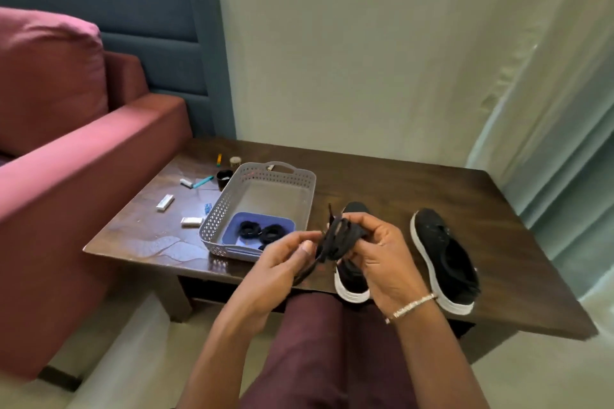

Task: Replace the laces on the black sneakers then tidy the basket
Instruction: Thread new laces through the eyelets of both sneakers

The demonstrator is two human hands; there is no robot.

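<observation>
Above the near edge of the table (382, 183), the right hand (375, 249) curls round a bundled black lace (335, 239); the left hand (282, 262) pinches its trailing end. Soft, light and limp, probably best gripped near a tip.

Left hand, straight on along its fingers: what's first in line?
The left hand pinches the lace, so that comes first; beyond it, probably the right hand, though depth is unclear.
</observation>
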